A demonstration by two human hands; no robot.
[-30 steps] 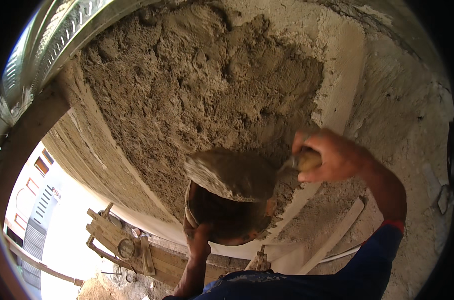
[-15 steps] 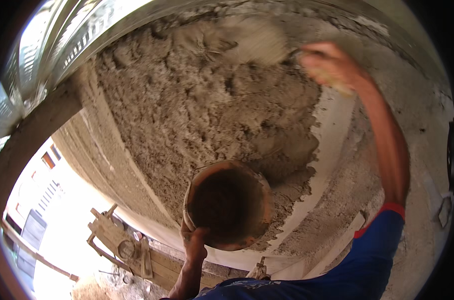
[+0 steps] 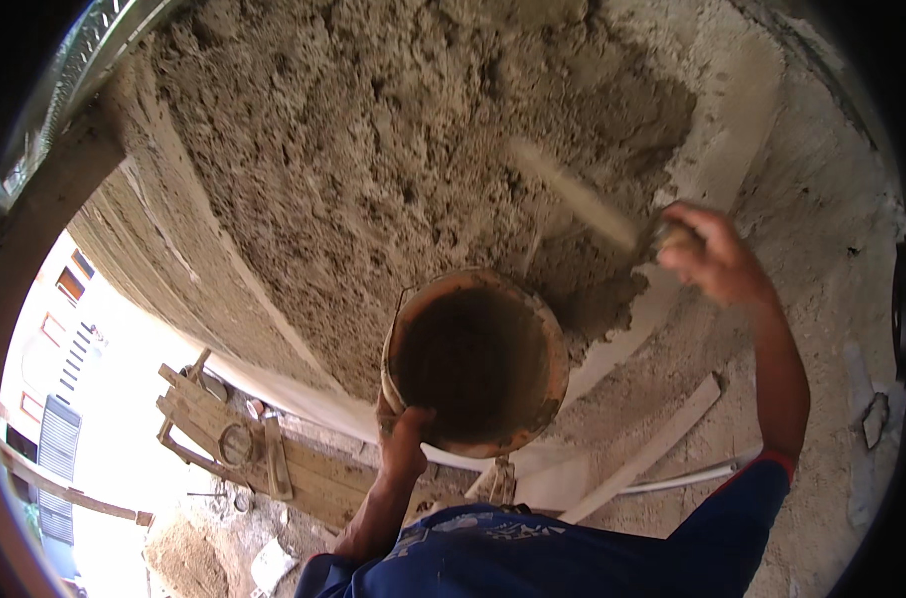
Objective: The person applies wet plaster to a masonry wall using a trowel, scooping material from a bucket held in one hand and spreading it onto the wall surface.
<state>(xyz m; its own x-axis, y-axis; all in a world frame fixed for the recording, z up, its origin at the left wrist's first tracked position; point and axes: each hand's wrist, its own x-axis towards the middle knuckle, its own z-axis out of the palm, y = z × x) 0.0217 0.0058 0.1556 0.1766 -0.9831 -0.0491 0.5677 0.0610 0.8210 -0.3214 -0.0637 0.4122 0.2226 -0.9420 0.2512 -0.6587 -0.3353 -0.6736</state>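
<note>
My left hand (image 3: 403, 441) grips the near left rim of an orange bucket (image 3: 556, 384), its thumb over the edge. The bucket's mouth faces me and its inside is dark, so how much it holds cannot be made out. My right hand (image 3: 710, 253) is closed round the handle of a trowel (image 3: 583, 199), whose blade points up and left and is smeared by motion. Behind both is a wall covered with rough, wet mortar (image 3: 373, 169). The trowel is in front of the mortar, above and right of the bucket; whether it touches cannot be told.
A smoother pale band (image 3: 737, 130) borders the mortar on the right. Below it leans a long straight board (image 3: 662, 444). At lower left are wooden scaffold planks (image 3: 323, 483) and a sand heap (image 3: 184, 553). A dark beam (image 3: 49, 204) crosses the left side.
My right hand has come down from the top of the wall with the trowel, whose blade now slants up-left. The bucket sits slightly higher and farther right in view, still in my left hand.
</note>
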